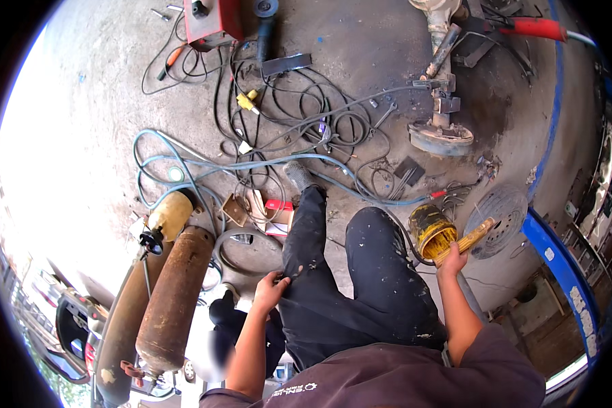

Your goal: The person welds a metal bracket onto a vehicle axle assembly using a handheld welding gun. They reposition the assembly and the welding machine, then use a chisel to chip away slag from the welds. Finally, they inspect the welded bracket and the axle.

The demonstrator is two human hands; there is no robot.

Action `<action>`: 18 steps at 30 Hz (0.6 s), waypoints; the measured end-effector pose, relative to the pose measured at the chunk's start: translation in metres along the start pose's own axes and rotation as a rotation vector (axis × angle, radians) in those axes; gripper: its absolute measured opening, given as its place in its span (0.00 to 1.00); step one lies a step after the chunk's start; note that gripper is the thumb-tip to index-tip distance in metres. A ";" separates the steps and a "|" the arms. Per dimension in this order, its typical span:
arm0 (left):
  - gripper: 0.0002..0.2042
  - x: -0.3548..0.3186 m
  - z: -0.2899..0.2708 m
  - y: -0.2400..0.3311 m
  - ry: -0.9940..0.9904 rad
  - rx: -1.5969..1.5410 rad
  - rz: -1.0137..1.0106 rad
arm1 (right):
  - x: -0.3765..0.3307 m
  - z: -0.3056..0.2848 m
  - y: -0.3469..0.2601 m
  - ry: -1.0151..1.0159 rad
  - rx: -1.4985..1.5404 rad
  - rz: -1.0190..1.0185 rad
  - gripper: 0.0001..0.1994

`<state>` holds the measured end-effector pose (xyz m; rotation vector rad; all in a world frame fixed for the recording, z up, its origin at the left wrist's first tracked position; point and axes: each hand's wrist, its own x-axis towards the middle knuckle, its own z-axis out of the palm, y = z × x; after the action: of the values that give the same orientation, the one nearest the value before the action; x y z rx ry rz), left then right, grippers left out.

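My right hand (451,262) is closed round a yellow-brown wooden piece (477,234), flat and long like a brush handle; whether it has bristles I cannot tell. Just behind that hand, a yellow-stained bucket (423,224) tilts with its opening toward me. My left hand (270,291) is at the side of my left leg, its bent fingers gripping the black trouser leg (299,272). Both of my knees are bent over the concrete floor.
Two gas cylinders (177,299) lean at the left. Tangled cables (306,102) and a blue hose (245,165) cover the floor ahead, near a red machine (212,24) and an angle grinder (264,34). A rusty axle (441,109) lies far right, a blue post (564,279) nearer.
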<state>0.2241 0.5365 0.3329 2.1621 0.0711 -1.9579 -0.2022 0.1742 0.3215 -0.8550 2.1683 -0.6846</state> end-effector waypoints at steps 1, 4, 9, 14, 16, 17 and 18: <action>0.26 0.001 -0.014 -0.005 0.033 0.025 0.010 | -0.006 0.000 0.012 0.009 -0.021 0.006 0.30; 0.21 0.022 -0.050 -0.012 0.111 0.041 0.048 | -0.039 0.020 0.012 0.001 -0.015 0.154 0.28; 0.18 0.058 -0.100 0.089 0.179 0.107 0.147 | -0.074 0.024 0.042 -0.119 -0.255 0.088 0.17; 0.18 0.101 -0.138 0.211 0.180 0.309 0.296 | -0.119 0.082 0.030 0.056 -0.045 0.349 0.09; 0.17 0.116 -0.155 0.259 0.187 0.379 0.296 | -0.120 0.110 0.030 0.097 -0.009 0.429 0.08; 0.17 0.122 -0.161 0.282 0.188 0.414 0.287 | -0.118 0.130 0.008 0.123 0.069 0.551 0.09; 0.18 0.129 -0.169 0.306 0.177 0.494 0.257 | -0.119 0.143 0.018 0.137 0.070 0.573 0.09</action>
<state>0.4600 0.2569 0.2605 2.4779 -0.6953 -1.7672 -0.0362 0.2431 0.2694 -0.1270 2.3363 -0.5282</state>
